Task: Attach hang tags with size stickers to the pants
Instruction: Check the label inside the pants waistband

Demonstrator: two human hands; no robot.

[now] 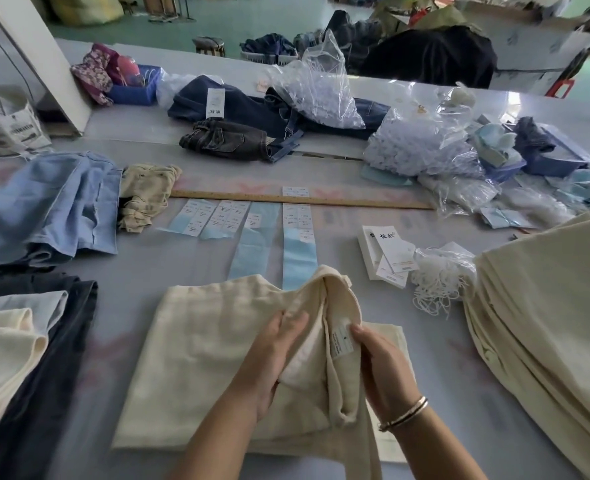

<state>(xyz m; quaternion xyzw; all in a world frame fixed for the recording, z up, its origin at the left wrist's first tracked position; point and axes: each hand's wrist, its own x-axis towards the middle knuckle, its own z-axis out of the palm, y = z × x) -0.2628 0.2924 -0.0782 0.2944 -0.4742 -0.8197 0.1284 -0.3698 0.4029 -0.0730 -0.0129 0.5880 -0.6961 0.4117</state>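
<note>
Folded cream pants lie on the table in front of me. My left hand grips the turned-up waistband cloth from the left. My right hand pinches the waistband beside a white sewn-in label, which faces up. Beyond the pants lie several blue-backed sheets of size stickers. White hang tags sit in a small stack to the right, with a bundle of white strings next to them.
A tall stack of cream pants fills the right side. Dark, cream and light blue pants are piled at left. A wooden ruler lies across the table. Clear plastic bags, jeans and blue bins sit farther back.
</note>
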